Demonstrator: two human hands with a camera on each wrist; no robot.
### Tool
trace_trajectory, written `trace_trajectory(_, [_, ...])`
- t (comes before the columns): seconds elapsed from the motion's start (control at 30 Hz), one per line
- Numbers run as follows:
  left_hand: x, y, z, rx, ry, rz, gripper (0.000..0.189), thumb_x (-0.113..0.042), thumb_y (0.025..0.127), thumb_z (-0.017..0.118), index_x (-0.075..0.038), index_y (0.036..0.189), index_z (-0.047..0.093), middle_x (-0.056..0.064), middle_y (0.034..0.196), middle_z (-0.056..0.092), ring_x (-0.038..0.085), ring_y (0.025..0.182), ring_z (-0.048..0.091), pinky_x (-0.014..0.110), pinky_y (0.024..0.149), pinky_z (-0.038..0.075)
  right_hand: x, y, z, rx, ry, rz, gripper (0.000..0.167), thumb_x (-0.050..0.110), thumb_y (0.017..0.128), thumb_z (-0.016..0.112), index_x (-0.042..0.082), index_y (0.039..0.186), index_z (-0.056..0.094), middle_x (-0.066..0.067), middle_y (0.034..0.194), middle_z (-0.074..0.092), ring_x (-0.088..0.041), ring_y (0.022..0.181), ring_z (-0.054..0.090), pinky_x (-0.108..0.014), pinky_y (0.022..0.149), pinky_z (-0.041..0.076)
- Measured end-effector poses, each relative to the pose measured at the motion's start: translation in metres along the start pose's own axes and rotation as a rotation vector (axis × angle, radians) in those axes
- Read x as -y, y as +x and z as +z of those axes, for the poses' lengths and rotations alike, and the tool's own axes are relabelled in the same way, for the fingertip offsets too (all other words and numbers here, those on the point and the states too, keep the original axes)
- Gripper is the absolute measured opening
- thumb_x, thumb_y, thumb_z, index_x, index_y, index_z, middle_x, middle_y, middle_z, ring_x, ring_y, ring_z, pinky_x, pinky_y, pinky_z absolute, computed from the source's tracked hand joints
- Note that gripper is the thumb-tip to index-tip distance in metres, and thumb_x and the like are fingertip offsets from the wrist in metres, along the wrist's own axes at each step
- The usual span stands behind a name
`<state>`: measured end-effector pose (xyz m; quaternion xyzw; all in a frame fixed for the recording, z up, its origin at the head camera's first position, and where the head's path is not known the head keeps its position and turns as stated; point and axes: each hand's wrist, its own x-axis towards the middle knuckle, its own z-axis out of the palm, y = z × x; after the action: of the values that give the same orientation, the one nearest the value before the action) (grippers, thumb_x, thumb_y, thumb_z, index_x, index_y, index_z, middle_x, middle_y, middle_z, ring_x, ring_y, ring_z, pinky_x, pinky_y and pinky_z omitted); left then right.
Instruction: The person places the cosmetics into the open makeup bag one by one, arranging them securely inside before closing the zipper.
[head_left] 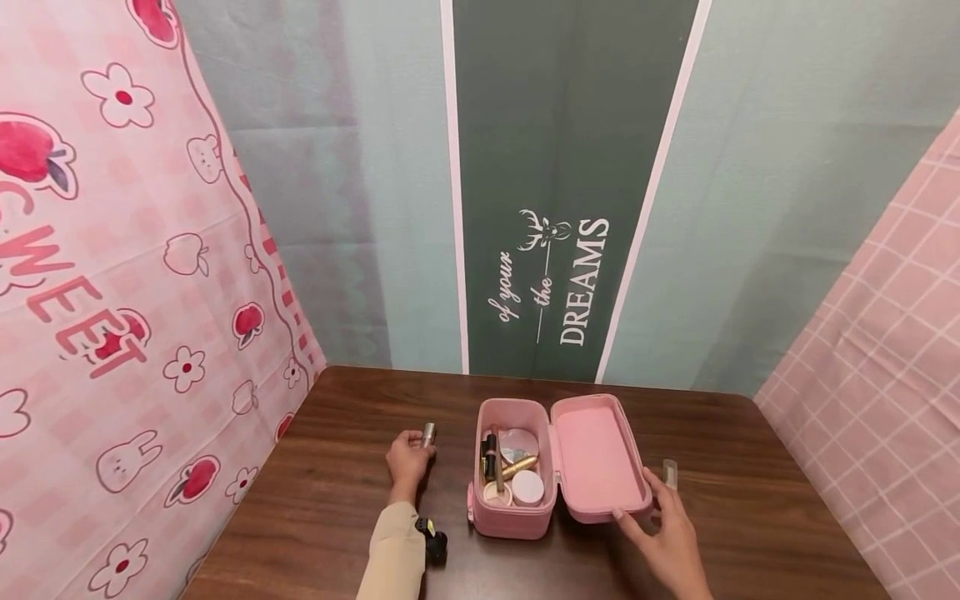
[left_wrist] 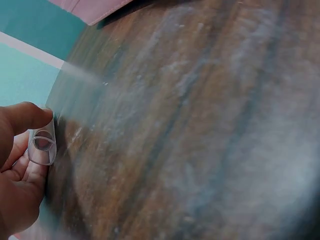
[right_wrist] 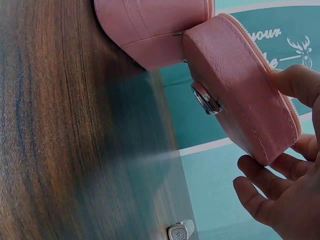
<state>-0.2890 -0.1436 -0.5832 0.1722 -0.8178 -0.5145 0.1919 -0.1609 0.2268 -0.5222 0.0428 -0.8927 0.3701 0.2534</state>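
Note:
A pink cosmetic case (head_left: 513, 521) stands on the table with its lid (head_left: 596, 458) swung out to the right. Inside lie a black tube (head_left: 491, 456), a gold tube (head_left: 520, 467), a white round jar (head_left: 528, 488) and other makeup items. My right hand (head_left: 670, 537) grips the lid's free end, thumb on its zipped rim (right_wrist: 250, 47) and fingers beneath. Left of the case, my left hand (head_left: 408, 458) pinches a small tube with a clear, hollow-looking end (left_wrist: 43, 147) between thumb and fingers, close over the table.
A small watch (right_wrist: 178, 232) with a pale strap sits on the wooden table (head_left: 300, 517), just beyond my right hand. Printed cloths hang behind the table and on both sides. A black wrist camera (head_left: 432, 542) is strapped at my left sleeve.

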Motion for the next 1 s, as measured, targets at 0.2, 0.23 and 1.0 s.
trace_trajectory(0.2, [-0.003,-0.003,0.000,-0.029,0.020,0.018,0.029,0.003,0.061,0.075,0.004,0.088,0.065,0.012,0.077,0.067,0.025,0.071,0.064,0.040,0.071,0.048,0.001,0.003,0.001,-0.005,0.007,-0.001,0.072,0.011,0.069,0.082,-0.003,0.130,0.046,-0.017,0.107,0.055,-0.022,0.085,0.054,-0.040,0.066,0.050])
trace_trajectory(0.23, [-0.004,-0.004,-0.001,-0.031,0.025,0.021,0.029,0.003,0.060,0.075,0.004,0.088,0.065,0.012,0.076,0.067,0.026,0.071,0.064,0.040,0.071,0.048,0.002,0.003,0.001,-0.007,0.008,-0.004,0.072,0.010,0.068,0.082,-0.003,0.130,0.046,-0.018,0.107,0.055,-0.022,0.085,0.054,-0.040,0.066,0.050])
trace_trajectory(1.0, [-0.015,-0.042,-0.013,-0.176,-0.082,0.061,0.031,0.005,0.061,0.072,-0.001,0.091,0.067,0.005,0.074,0.064,0.017,0.065,0.060,0.031,0.062,0.047,-0.001,0.000,0.000,-0.020,0.006,-0.017,0.073,0.009,0.067,0.083,-0.003,0.129,0.047,-0.016,0.103,0.055,-0.015,0.082,0.053,-0.036,0.066,0.050])
